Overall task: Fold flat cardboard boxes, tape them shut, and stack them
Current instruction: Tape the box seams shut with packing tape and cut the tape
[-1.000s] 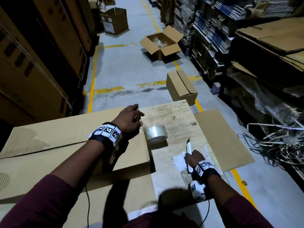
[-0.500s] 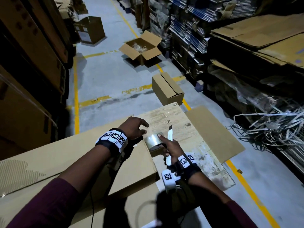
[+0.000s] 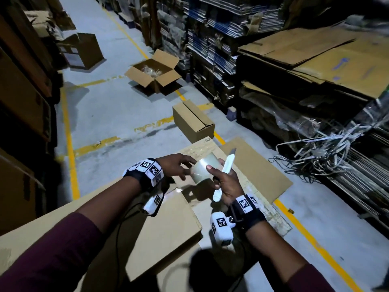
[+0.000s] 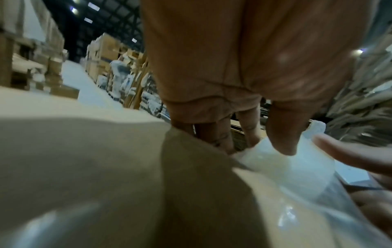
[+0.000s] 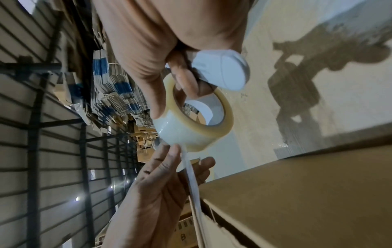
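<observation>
— Where are we holding the clear roll of packing tape [image 3: 202, 170]?

— Above the flat brown cardboard box [image 3: 117, 234]. Our right hand [image 3: 226, 184] is gripping it together with the white plastic cutter [image 3: 223, 174].

— And our left hand [image 3: 175, 166]?

— It is touching the roll's far side, fingers [image 5: 167, 161] loose, pinching nothing.

You stand in a dim warehouse aisle with a grey concrete floor [image 3: 109, 114] crossed by yellow painted lines [image 3: 69, 135]. Tall stacks of brown cartons [image 3: 23, 98] rise on your left. To your right, pallets of flat cardboard sheets [image 3: 315, 53] and bundled stock [image 3: 212, 39] line the aisle, with loose strapping [image 3: 320, 148] tangled beside them. Ceiling lights [image 4: 89, 12] glow far overhead.
</observation>
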